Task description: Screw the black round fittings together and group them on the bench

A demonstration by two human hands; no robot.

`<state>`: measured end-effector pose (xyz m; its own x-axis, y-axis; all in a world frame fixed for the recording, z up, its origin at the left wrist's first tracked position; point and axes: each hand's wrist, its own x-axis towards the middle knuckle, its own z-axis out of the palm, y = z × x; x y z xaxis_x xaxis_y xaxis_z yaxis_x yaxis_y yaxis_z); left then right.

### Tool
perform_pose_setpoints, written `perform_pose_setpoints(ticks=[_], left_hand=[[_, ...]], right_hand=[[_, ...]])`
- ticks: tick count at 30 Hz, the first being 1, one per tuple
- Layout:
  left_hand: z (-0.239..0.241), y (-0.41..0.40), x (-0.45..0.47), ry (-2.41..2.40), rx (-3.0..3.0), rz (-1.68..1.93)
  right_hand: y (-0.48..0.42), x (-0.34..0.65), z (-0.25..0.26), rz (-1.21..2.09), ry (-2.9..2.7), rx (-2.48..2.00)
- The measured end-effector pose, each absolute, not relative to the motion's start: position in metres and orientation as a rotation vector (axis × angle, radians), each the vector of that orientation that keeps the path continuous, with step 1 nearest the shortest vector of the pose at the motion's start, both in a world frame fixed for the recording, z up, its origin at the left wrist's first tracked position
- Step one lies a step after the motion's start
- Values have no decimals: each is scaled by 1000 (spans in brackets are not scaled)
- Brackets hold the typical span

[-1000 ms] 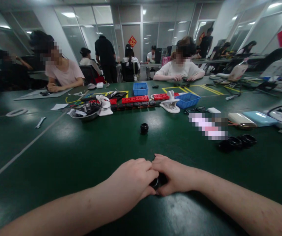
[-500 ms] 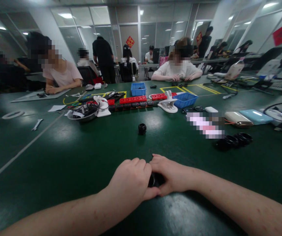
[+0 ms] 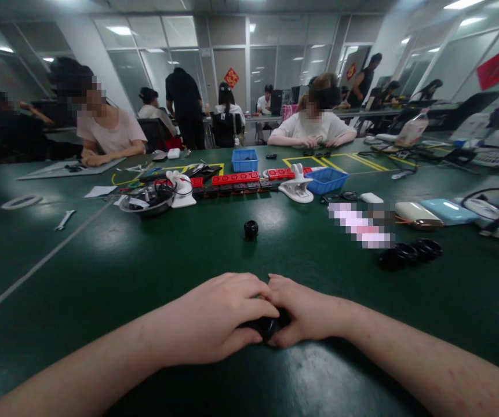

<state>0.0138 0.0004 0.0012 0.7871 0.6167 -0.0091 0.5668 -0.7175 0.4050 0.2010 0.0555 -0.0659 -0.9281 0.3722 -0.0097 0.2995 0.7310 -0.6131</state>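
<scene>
Where the hands meet: lower centre; left hand [image 3: 214,321] and right hand [image 3: 308,313] press together, clamped on a small black round part [image 3: 268,328].
Surface: glossy dark green table [image 3: 101,272].
Room: glass walls [image 3: 275,58] behind; seated people [image 3: 314,124] along the upper frame.

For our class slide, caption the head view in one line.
Left hand and right hand grip a small black part on the green table.

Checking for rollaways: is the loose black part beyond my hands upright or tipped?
Upright: the black part stands on its end on the table.
</scene>
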Motion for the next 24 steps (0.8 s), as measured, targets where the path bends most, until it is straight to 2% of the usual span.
perform_pose_setpoints(ticks=[8, 18, 24], left_hand=[[-3, 3, 14, 954, 2484, 48], [-18, -14, 45, 1545, 2609, -172], [-24, -18, 48, 1688, 2626, -93]], right_hand=[[56, 201, -65, 950, -2835, -547], [56, 200, -70, 883, -2856, -585], [56, 201, -69, 913, -2832, -579]])
